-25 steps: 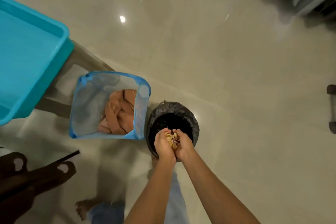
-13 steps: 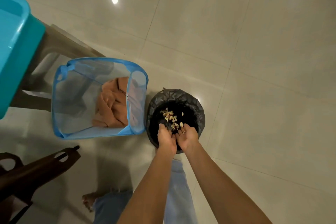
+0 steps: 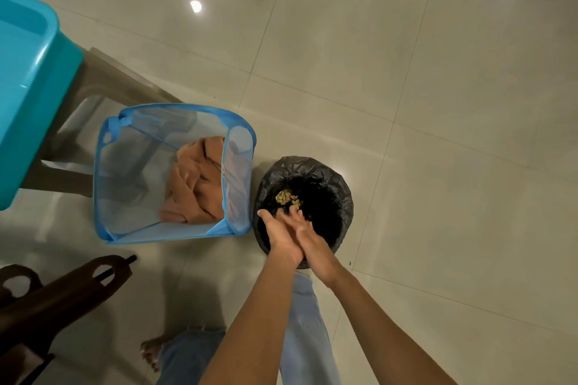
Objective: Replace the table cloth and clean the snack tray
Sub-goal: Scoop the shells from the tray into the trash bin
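A small bin lined with a black bag (image 3: 337, 184) stands on the tiled floor. A heap of pale snack scraps (image 3: 286, 197) lies inside it. My left hand (image 3: 280, 236) and my right hand (image 3: 309, 237) are pressed palm to palm over the bin's near rim, fingers straight, holding nothing. To the left stands a blue mesh hamper (image 3: 115, 166) with a crumpled orange-brown cloth (image 3: 197, 184) in it.
A turquoise plastic tub (image 3: 28, 97) rests on a beige stool (image 3: 106, 81) at the left. A dark wooden chair back (image 3: 62, 294) juts in at the lower left. My legs in jeans and a bare foot (image 3: 150, 350) are below.
The scraps have fallen from my cupped hands into the bin. My hands, cupped before, now lie flat against each other above the rim.
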Motion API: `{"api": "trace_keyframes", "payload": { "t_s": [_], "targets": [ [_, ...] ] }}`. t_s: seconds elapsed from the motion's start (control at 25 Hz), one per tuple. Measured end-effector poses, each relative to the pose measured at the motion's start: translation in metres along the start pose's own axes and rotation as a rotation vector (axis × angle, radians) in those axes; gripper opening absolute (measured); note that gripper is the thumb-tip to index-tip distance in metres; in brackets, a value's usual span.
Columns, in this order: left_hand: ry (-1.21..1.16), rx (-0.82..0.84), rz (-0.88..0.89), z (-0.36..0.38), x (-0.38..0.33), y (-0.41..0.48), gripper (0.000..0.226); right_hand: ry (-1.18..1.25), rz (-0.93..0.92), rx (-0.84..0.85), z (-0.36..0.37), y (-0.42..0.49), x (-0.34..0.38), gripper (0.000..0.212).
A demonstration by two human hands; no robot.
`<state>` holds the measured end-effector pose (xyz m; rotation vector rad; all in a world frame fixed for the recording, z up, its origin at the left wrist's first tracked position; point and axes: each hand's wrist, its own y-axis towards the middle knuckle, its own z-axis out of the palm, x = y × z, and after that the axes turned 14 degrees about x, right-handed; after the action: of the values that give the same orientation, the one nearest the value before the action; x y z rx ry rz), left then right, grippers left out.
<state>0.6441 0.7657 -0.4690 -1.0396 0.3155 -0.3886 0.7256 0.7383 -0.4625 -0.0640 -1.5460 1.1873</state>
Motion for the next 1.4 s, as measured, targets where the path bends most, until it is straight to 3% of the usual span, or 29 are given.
{"api": "trace_keyframes", "payload": {
  "t_s": [0.04, 0.08, 0.16, 0.24, 0.32, 0.4, 0.44, 0.52, 0.6, 0.72, 0.88, 0.96, 1.16, 1.28, 1.4],
  "targets": [
    [0.028, 0.019, 0.003, 0.002, -0.002, -0.001, 0.076, -0.158, 0.021, 0.008, -0.001, 0.000, -0.010, 0.047],
    [0.055, 0.042, 0.011, 0.003, -0.005, -0.001, 0.077, -0.195, 0.061, -0.085, -0.002, 0.000, -0.017, 0.047],
    [0.107, 0.071, 0.015, 0.005, -0.009, -0.003, 0.075, -0.098, 0.070, -0.262, -0.006, 0.001, -0.013, 0.049],
    [0.184, 0.083, -0.030, 0.006, -0.009, -0.008, 0.075, -0.047, 0.006, -0.113, -0.002, -0.002, 0.000, 0.052],
    [0.245, 0.076, -0.062, 0.010, -0.006, -0.021, 0.074, -0.055, 0.139, 0.015, 0.009, 0.002, 0.006, 0.054],
    [0.285, 0.114, -0.029, 0.016, -0.004, -0.035, 0.069, 0.040, 0.304, -0.114, 0.016, 0.004, 0.015, 0.071],
    [0.341, 0.132, 0.007, 0.018, -0.004, -0.043, 0.067, 0.111, 0.297, -0.207, 0.018, 0.001, 0.017, 0.078],
    [0.419, 0.153, 0.070, 0.022, -0.011, -0.062, 0.066, 0.204, 0.222, -0.347, 0.025, -0.018, 0.036, 0.065],
    [0.431, 0.169, 0.110, 0.025, -0.022, -0.083, 0.066, 0.275, 0.177, -0.378, 0.035, -0.038, 0.065, 0.045],
    [0.412, 0.198, 0.184, 0.031, -0.050, -0.135, 0.066, 0.245, 0.081, -0.322, 0.067, -0.058, 0.122, 0.035],
    [0.366, 0.200, 0.364, 0.025, -0.115, -0.225, 0.070, 0.072, -0.046, -0.246, 0.128, -0.077, 0.210, 0.039],
    [0.332, 0.196, 0.462, 0.008, -0.156, -0.276, 0.075, 0.077, -0.124, -0.204, 0.174, -0.083, 0.261, 0.027],
    [0.371, 0.068, 0.729, -0.070, -0.259, -0.418, 0.026, 0.010, -0.284, 0.104, 0.310, -0.094, 0.335, 0.029],
    [0.421, -0.068, 0.915, -0.146, -0.301, -0.521, 0.016, -0.102, -0.362, 0.214, 0.418, -0.111, 0.359, 0.057],
    [0.543, -0.327, 1.132, -0.248, -0.326, -0.614, 0.014, -0.236, -0.473, 0.416, 0.546, -0.135, 0.372, 0.089]
  ]
}}
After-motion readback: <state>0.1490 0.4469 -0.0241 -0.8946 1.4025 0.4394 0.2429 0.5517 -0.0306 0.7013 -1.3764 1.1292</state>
